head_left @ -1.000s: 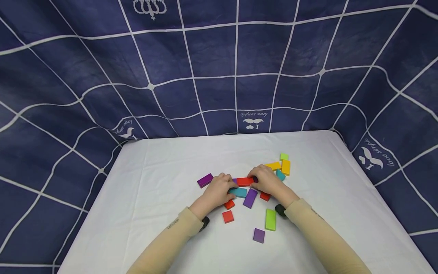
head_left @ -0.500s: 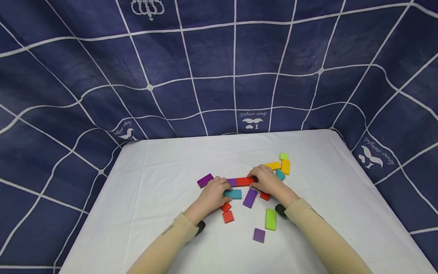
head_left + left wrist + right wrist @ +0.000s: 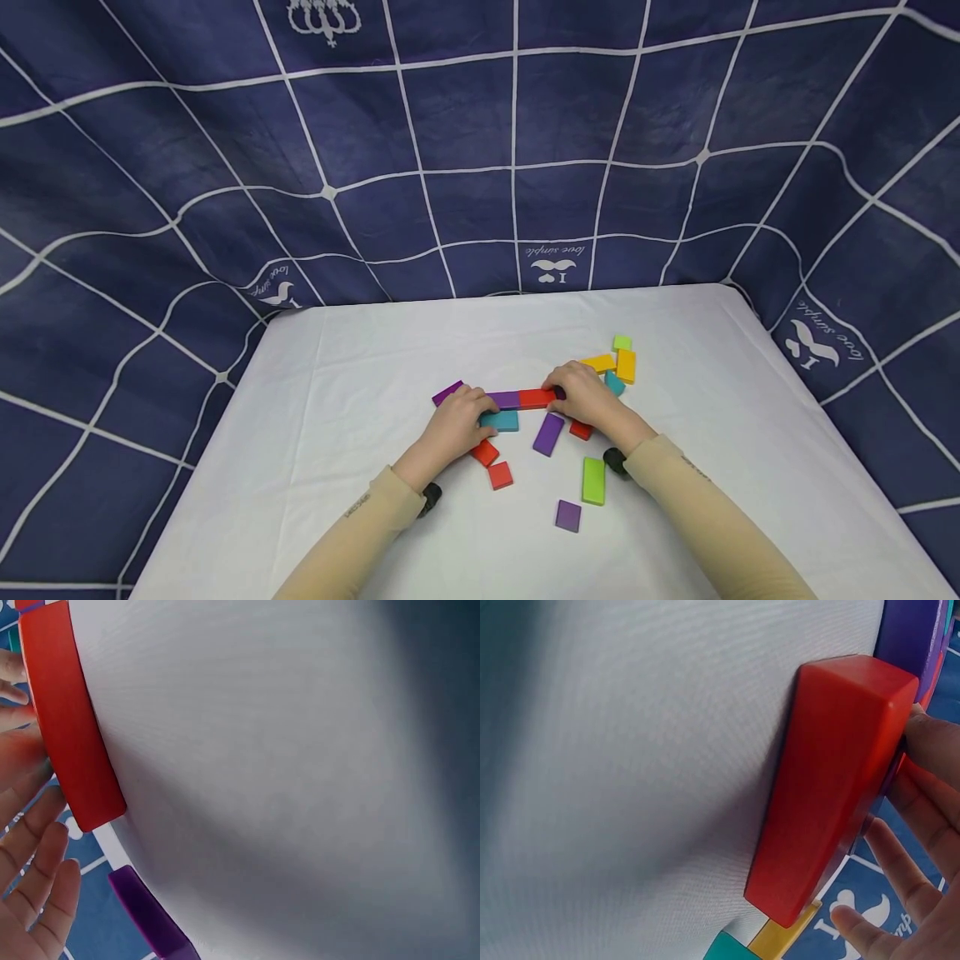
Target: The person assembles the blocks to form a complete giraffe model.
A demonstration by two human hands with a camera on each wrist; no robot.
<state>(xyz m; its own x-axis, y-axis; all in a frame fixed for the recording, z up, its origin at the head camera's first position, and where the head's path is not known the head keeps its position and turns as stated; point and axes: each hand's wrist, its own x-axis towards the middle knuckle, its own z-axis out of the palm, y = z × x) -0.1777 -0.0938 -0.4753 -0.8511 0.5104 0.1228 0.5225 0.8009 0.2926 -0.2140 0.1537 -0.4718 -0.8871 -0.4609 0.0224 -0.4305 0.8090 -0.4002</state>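
Since the earlier frame, the left hand (image 3: 456,425) and the teal block (image 3: 506,421) it carries have shifted leftward; more of the purple block (image 3: 501,401) shows. The right hand (image 3: 587,395) stays put.

Near to far. Purple square (image 3: 567,516): nearest the person, well short of either hand's fingers. Lime block (image 3: 593,482) and red square (image 3: 500,476): also short of the fingers, right and left respectively. Red block (image 3: 485,452): just nearer than the left thumb, partly hidden under that hand. Second red block (image 3: 580,429): beneath the right hand, nearer than its thumb. Violet block (image 3: 548,435): slanted, between the two thumbs.

Left fingers and thumb pinch the teal block, its left end hidden. Just beyond it the purple block lies end to end with the long red block (image 3: 536,398). Right fingers and thumb are curled round the dark block (image 3: 559,392) at that row's right end, touching the long red block's end.

Plum block (image 3: 447,392): beyond the left knuckles, partly covered. Teal piece (image 3: 614,383): right of the right fingers. Two yellow blocks (image 3: 626,367) and, farther, the lime square (image 3: 622,342): beyond them.
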